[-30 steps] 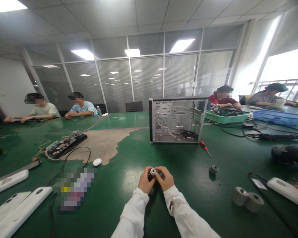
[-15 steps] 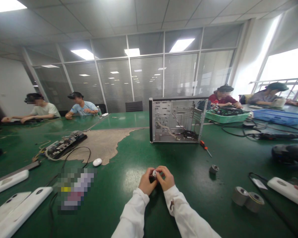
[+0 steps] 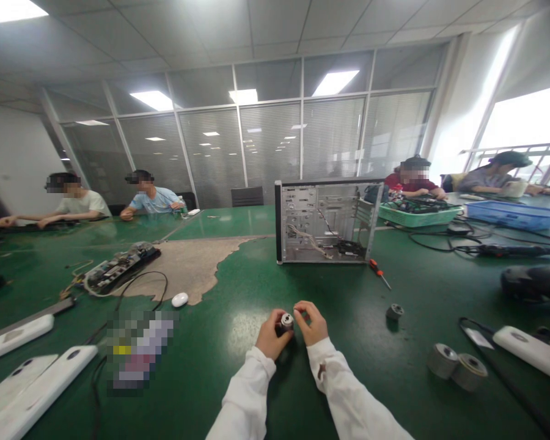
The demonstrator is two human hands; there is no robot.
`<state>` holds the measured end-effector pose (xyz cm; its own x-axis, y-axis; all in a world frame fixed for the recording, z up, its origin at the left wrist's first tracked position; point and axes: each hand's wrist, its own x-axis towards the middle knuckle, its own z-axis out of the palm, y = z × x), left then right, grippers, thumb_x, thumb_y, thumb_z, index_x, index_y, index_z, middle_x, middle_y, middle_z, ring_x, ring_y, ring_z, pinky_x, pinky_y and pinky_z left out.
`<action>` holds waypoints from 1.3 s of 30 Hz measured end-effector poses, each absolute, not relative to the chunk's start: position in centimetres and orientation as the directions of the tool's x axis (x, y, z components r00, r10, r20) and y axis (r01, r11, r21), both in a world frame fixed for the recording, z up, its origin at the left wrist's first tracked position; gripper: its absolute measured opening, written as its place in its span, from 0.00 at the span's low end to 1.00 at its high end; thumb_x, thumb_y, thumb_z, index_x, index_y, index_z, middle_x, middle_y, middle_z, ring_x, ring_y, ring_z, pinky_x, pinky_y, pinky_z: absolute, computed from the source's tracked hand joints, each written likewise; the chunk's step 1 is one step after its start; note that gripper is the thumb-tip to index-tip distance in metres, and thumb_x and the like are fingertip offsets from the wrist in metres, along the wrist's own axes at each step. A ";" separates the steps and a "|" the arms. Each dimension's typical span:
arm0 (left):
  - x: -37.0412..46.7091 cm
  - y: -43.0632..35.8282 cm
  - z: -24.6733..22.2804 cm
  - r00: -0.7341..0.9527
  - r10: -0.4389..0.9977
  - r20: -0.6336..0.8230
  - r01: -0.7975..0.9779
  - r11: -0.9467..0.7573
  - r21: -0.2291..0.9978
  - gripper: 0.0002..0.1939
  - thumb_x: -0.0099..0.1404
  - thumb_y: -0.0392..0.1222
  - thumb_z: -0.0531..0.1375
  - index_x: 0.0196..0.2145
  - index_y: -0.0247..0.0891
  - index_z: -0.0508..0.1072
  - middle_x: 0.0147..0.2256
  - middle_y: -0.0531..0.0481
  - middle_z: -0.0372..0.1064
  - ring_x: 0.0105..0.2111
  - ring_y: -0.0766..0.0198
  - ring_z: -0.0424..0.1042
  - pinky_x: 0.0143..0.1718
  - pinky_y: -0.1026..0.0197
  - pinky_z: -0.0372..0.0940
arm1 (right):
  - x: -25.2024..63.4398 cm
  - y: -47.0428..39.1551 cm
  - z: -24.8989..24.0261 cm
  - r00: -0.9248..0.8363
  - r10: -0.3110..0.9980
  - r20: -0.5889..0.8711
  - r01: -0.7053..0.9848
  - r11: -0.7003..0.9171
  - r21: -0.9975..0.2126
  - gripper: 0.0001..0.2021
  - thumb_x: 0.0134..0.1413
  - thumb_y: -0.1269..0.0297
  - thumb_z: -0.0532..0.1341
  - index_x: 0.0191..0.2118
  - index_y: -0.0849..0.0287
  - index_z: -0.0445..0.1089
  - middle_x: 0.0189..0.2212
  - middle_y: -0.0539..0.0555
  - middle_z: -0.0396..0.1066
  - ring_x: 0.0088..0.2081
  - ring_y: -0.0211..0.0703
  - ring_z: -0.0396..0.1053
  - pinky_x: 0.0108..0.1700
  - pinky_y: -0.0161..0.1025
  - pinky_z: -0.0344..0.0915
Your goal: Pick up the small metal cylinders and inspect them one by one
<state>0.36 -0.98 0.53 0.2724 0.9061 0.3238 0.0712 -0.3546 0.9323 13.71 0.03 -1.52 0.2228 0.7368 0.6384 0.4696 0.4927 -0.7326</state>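
Observation:
My left hand (image 3: 272,335) is closed around a small metal cylinder (image 3: 286,321), whose round end face with dark holes points up. To the right of it, just apart from the cylinder, is my right hand (image 3: 312,324). Its thumb and forefinger are curled together at the tips, and whatever may be between them is too small to make out. A similar short metal cylinder (image 3: 395,312) stands on the green table (image 3: 348,366) to the right. Two larger metal cylinders, one nearer (image 3: 442,360) and one beside it (image 3: 470,373), sit further right.
An open computer case (image 3: 325,223) stands ahead, with an orange-handled screwdriver (image 3: 379,273) beside it. Green (image 3: 421,219) and blue (image 3: 516,215) baskets are at the back right. A circuit assembly (image 3: 121,269), a white oval object (image 3: 179,300) and white power strips lie left. Several people sit around the table.
My right hand has moved off the cylinder, slightly up and to the right, uncovering its top. My left hand has stayed in place, still holding it.

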 end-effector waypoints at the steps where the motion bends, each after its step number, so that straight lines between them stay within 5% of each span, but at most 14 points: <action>1: 0.2 -0.9 0.4 0.261 0.910 0.323 0.085 -0.355 0.931 0.17 0.43 0.31 0.59 0.33 0.41 0.66 0.32 0.51 0.67 0.34 0.61 0.65 0.37 0.61 0.57 | 14.1 0.3 -1.7 0.202 0.754 0.625 0.492 0.473 -0.731 0.06 0.45 0.65 0.52 0.27 0.59 0.65 0.31 0.55 0.66 0.33 0.40 0.63 0.28 0.34 0.60; 7: -0.6 0.0 -0.3 0.149 0.931 0.333 0.160 -0.355 0.921 0.16 0.44 0.33 0.59 0.34 0.41 0.66 0.33 0.50 0.67 0.35 0.60 0.64 0.38 0.59 0.56 | 16.0 1.5 -3.4 0.067 0.805 0.590 0.706 0.379 -0.598 0.04 0.41 0.67 0.55 0.24 0.57 0.67 0.30 0.54 0.66 0.35 0.43 0.62 0.36 0.40 0.59; 15: -1.4 0.9 -1.1 0.010 0.935 0.354 0.209 -0.349 0.914 0.16 0.45 0.32 0.58 0.35 0.40 0.66 0.34 0.49 0.66 0.36 0.61 0.64 0.41 0.58 0.55 | 17.2 1.7 -4.6 -0.074 0.897 0.436 0.834 0.295 -0.465 0.05 0.41 0.68 0.56 0.25 0.56 0.69 0.32 0.55 0.66 0.35 0.44 0.61 0.34 0.39 0.57; 24: -1.5 1.1 -1.5 0.050 0.948 0.315 0.432 -0.305 0.849 0.25 0.42 0.24 0.55 0.40 0.38 0.62 0.39 0.48 0.64 0.41 0.63 0.63 0.44 0.60 0.55 | 16.8 0.7 -2.8 -0.094 0.973 0.211 0.894 0.176 -0.412 0.10 0.42 0.70 0.54 0.34 0.55 0.66 0.38 0.52 0.63 0.41 0.42 0.57 0.37 0.35 0.54; 39: -1.5 1.3 -1.8 0.045 0.949 0.313 0.448 -0.299 0.842 0.27 0.42 0.20 0.50 0.41 0.37 0.61 0.40 0.48 0.64 0.42 0.63 0.62 0.45 0.60 0.55 | 16.6 0.2 -2.6 -0.089 0.968 0.236 0.888 0.184 -0.421 0.10 0.42 0.71 0.53 0.33 0.55 0.65 0.38 0.53 0.63 0.41 0.42 0.57 0.36 0.36 0.53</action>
<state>-1.47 1.27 -1.76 0.0448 0.9486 0.3134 0.4483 -0.2994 0.8422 16.56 0.20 -2.62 -0.0887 0.9678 0.2355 0.8880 0.1840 -0.4213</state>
